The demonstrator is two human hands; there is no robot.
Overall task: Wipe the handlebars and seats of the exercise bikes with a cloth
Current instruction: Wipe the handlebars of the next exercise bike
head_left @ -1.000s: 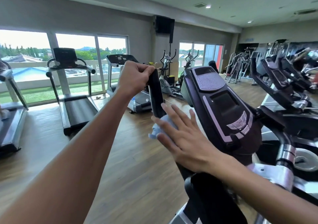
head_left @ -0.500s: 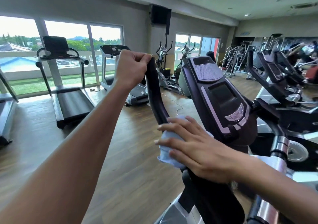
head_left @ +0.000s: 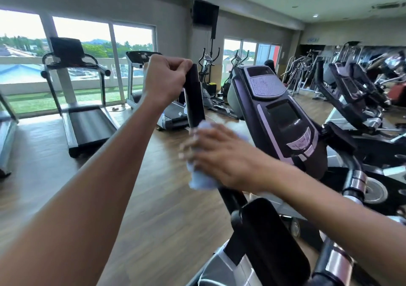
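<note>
Left hand (head_left: 163, 78) gripped the top of the black handlebar (head_left: 194, 97), right hand (head_left: 219, 157) wrapped a pale blue cloth (head_left: 201, 180) round the bar lower down, bike screen (head_left: 283, 115) just beside

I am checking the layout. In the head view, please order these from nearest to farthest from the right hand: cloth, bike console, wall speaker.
1. cloth, under the right hand.
2. bike console, just right of it.
3. wall speaker, high on the far wall.

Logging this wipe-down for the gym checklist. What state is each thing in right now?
left hand: grips the handlebar top
handlebar: upright, held, being wiped
cloth: bunched against the handlebar
right hand: presses the cloth on, blurred
console screen: dark
</note>
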